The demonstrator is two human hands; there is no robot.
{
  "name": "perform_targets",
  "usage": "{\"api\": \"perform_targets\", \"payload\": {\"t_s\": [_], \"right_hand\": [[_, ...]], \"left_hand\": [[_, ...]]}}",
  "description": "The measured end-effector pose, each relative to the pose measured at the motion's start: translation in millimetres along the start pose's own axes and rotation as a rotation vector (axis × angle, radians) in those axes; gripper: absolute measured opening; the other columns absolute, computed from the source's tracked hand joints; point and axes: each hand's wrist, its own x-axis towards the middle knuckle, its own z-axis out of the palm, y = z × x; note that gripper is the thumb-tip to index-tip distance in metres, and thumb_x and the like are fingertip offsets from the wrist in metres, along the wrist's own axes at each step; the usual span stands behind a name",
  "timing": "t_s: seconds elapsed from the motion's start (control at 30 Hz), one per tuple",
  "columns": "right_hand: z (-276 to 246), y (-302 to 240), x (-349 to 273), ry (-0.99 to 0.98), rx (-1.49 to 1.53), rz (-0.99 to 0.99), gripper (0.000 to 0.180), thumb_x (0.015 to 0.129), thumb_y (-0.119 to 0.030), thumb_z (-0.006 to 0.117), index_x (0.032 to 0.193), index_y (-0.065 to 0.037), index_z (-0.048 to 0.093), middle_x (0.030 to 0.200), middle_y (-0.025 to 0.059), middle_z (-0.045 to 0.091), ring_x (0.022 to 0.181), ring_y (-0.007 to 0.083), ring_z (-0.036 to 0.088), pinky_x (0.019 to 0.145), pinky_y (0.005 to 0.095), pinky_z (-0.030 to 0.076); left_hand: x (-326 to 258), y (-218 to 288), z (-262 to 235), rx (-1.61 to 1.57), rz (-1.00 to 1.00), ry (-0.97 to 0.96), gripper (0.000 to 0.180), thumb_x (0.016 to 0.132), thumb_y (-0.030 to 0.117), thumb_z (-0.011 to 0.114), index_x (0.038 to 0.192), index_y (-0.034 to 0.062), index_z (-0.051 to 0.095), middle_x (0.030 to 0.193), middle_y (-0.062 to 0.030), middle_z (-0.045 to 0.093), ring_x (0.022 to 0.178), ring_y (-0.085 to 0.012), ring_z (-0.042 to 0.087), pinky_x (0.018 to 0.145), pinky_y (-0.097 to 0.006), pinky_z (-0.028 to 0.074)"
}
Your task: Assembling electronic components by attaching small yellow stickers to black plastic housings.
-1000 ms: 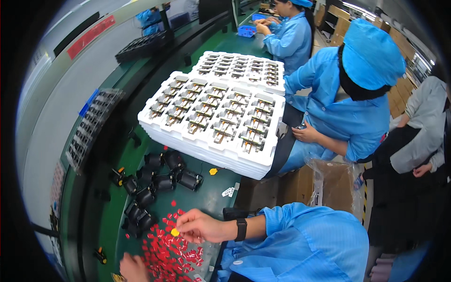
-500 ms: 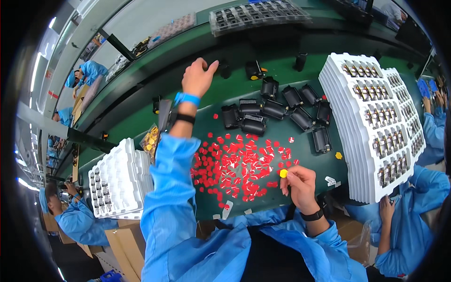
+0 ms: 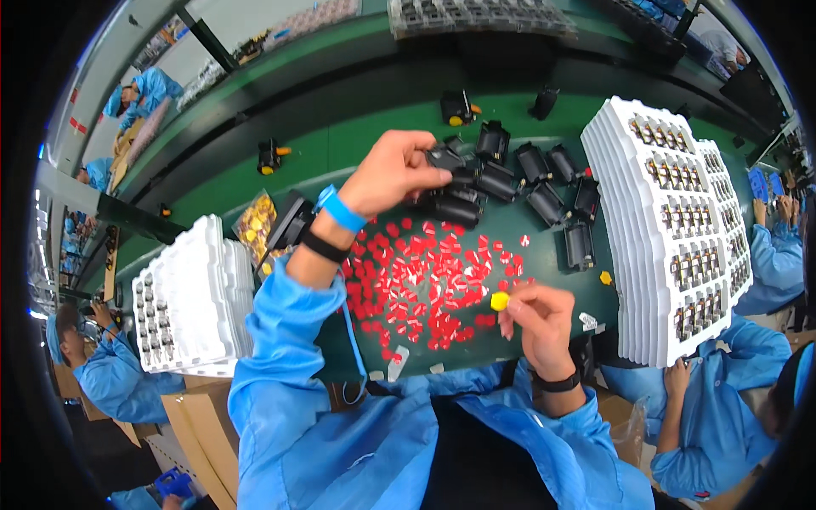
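In the head view, the left hand (image 3: 393,172) reaches out toward twelve o'clock over the green bench (image 3: 357,136), its fingers curled down and closed on a black part (image 3: 444,158) at the near edge of a cluster of black parts (image 3: 518,178). A blue wristband (image 3: 340,209) and a black band sit on that wrist.

The right hand (image 3: 541,316) hovers low at about five o'clock from the picture's centre, fingertips pinched shut on a small yellow cap (image 3: 500,300), which pokes out on the hand's nine o'clock side. Just beside it, at ten o'clock from the hand, lies a spread of small red pieces (image 3: 425,280) scattered flat on the bench between the two hands. One loose yellow piece (image 3: 605,277) rests on the bench at two o'clock from the right hand, near the foot of a stack of white trays (image 3: 671,212) filled with small components.

At nine o'clock, another stack of white trays (image 3: 191,297) stands at the bench edge, with a small container of yellow pieces (image 3: 253,223) just beyond it. Two black parts with yellow caps (image 3: 459,108) stand apart at twelve o'clock.
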Motion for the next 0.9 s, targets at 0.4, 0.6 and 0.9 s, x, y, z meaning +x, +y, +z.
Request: {"api": "perform_targets", "payload": {"t_s": [0.4, 0.6, 0.9], "right_hand": [[44, -19, 36, -0.316, -0.319, -0.241, 0.007, 0.087, 0.002, 0.066, 0.087, 0.009, 0.068, 0.080, 0.0156, 0.067, 0.066, 0.0179, 0.065, 0.058, 0.0270, 0.050], [50, -24, 32, -0.401, -0.689, -0.382, 0.002, 0.082, 0.002, 0.069, 0.083, 0.004, 0.069, 0.069, 0.0119, 0.065, 0.060, 0.0209, 0.063, 0.055, 0.0300, 0.047], [47, -28, 35, -0.401, -0.693, -0.302, 0.007, 0.083, -0.004, 0.071, 0.080, 0.002, 0.068, 0.067, 0.0105, 0.064, 0.055, 0.0177, 0.059, 0.052, 0.0285, 0.044]], "left_hand": [[-127, 14, 57, -0.034, -0.078, -0.170, 0.021, 0.085, -0.001, 0.071, 0.095, 0.0026, 0.054, 0.073, 0.0018, 0.053, 0.063, -0.0006, 0.049, 0.050, -0.021, 0.034], [-133, 14, 56, -0.081, -0.116, -0.233, 0.021, 0.084, 0.004, 0.068, 0.098, -0.0002, 0.054, 0.067, -0.0063, 0.050, 0.056, -0.0074, 0.046, 0.050, -0.029, 0.036], [-132, 19, 47, -0.111, -0.076, -0.305, 0.016, 0.091, 0.011, 0.064, 0.098, 0.0002, 0.054, 0.068, -0.0062, 0.051, 0.055, -0.0115, 0.046, 0.050, -0.032, 0.036]]}}
